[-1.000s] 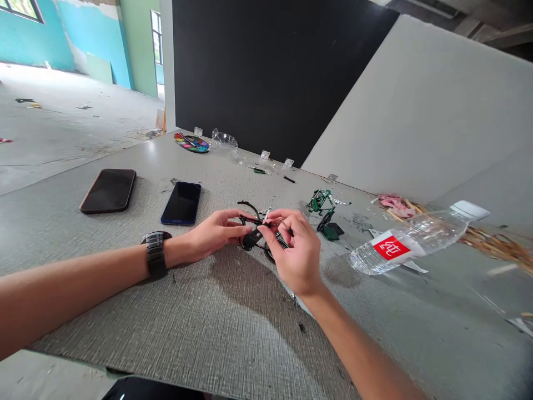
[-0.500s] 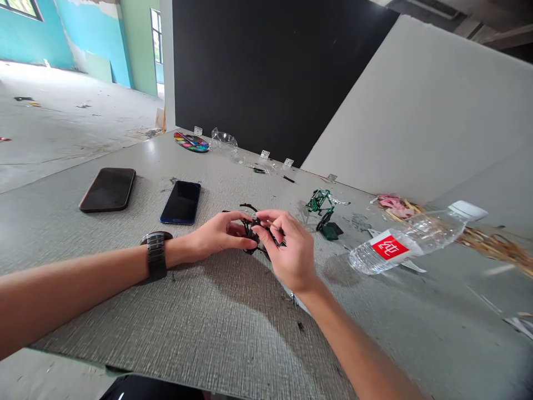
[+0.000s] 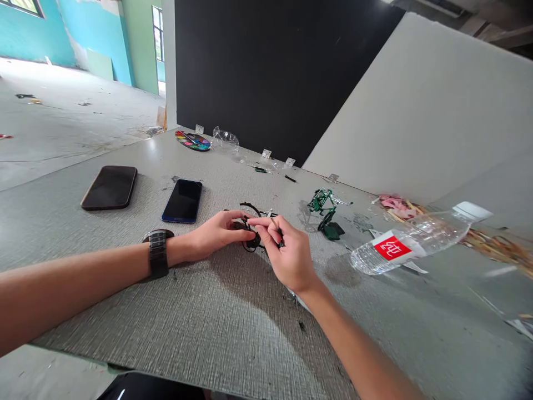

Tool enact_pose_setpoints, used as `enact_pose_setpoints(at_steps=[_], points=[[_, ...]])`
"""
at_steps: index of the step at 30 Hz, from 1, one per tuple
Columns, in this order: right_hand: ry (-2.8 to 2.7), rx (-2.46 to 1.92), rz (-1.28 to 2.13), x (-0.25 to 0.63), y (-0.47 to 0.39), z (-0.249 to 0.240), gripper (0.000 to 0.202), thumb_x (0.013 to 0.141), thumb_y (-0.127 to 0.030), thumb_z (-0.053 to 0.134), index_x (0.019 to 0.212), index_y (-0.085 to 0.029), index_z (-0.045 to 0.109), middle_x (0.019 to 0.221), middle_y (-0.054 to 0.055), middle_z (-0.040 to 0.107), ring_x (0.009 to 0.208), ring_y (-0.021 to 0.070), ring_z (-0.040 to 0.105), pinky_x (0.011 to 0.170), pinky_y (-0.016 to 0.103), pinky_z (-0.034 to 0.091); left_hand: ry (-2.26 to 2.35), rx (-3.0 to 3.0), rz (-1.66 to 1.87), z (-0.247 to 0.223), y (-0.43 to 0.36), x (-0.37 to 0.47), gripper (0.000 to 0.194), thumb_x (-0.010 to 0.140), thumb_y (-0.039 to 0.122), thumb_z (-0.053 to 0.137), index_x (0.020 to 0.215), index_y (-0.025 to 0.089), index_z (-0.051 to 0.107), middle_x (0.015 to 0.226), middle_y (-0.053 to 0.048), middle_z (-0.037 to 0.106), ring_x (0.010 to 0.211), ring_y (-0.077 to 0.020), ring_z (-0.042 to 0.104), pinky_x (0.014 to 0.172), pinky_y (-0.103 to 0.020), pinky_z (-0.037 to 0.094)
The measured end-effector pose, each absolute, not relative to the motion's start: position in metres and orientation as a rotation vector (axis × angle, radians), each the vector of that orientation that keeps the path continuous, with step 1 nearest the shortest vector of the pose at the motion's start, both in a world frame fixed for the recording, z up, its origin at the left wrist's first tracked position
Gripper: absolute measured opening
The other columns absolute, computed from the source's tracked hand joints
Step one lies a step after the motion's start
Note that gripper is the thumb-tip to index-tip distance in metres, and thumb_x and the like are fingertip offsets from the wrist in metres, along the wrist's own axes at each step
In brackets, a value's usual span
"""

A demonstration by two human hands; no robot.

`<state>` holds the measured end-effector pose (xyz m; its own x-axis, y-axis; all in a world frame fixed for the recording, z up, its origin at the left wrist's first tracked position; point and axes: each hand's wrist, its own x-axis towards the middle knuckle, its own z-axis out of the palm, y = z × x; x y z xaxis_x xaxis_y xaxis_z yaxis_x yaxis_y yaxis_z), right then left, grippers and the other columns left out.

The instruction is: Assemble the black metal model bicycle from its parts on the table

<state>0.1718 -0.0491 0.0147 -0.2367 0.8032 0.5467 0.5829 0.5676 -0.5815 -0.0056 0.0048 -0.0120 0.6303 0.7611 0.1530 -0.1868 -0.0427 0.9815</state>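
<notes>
My left hand (image 3: 222,234), a dark watch on its wrist, is closed with thumb and fingers on a small black model part (image 3: 252,242) with thin curved pieces, low over the table. My right hand (image 3: 289,253) is closed beside it, fingertips at the part. Between its fingers is a thin dark tool (image 3: 280,239), whose kind I cannot make out. A curved black strip (image 3: 250,208) and some silvery bits (image 3: 270,213) show just beyond the fingers. To the right stands a green miniature bicycle (image 3: 322,203) with a dark green block at its wheel. Fingers hide much of the black part.
A clear water bottle (image 3: 410,239) with a red and white label lies tilted at right. Two phones, one dark (image 3: 110,188) and one blue-edged (image 3: 182,200), lie at left. A paint palette (image 3: 193,140) and clear plastic packaging (image 3: 225,140) sit along the black panel (image 3: 266,72).
My right hand has shifted slightly left and lower, and its fingers have turned on the thin tool. The left hand stays in place, with more of the black part showing.
</notes>
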Motion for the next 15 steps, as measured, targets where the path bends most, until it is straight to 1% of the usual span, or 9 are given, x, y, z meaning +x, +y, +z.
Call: enact_pose_setpoints(at_steps=[4,8,12,15], points=[[-1.942,-1.064,0.290,0.1751,-0.0509,0.0175,0.035,0.096,-0.021,0.054,0.072,-0.026,0.029,0.086,0.004,0.068,0.096,0.0186,0.069,0.078,0.033,0.050,0.568,1.319,0.825,-0.0106,0.0040,-0.0046,0.031,0.081,0.025,0.072,0.109,0.015,0.066,0.085,-0.001,0.067,0.071,-0.0102,0.056,0.070,-0.025,0.042],[-1.963,-1.087,0.329,0.1758,-0.0506,0.0188,0.037,0.092,-0.021,0.061,0.073,-0.026,0.030,0.089,0.003,0.069,0.089,0.0167,0.067,0.076,0.032,0.049,0.568,1.256,0.850,-0.0089,0.0035,-0.0041,0.034,0.079,0.024,0.075,0.110,0.014,0.065,0.087,-0.001,0.066,0.071,-0.0092,0.056,0.070,-0.024,0.042],[-1.950,-1.109,0.348,0.1762,-0.0483,0.0169,0.036,0.092,-0.021,0.060,0.074,-0.025,0.030,0.087,0.001,0.069,0.082,0.0145,0.066,0.074,0.030,0.048,0.562,1.224,0.860,-0.0106,0.0036,-0.0040,0.034,0.079,0.023,0.075,0.111,0.014,0.066,0.086,-0.002,0.067,0.072,-0.0092,0.057,0.069,-0.023,0.043],[-1.962,-1.119,0.267,0.1779,-0.0482,0.0167,0.034,0.092,-0.020,0.059,0.074,-0.025,0.030,0.083,0.001,0.067,0.077,0.0147,0.063,0.070,0.031,0.047,0.553,1.146,0.879,-0.0116,0.0045,-0.0041,0.035,0.079,0.021,0.075,0.111,0.013,0.065,0.088,-0.003,0.068,0.074,-0.0099,0.060,0.072,-0.024,0.046]])
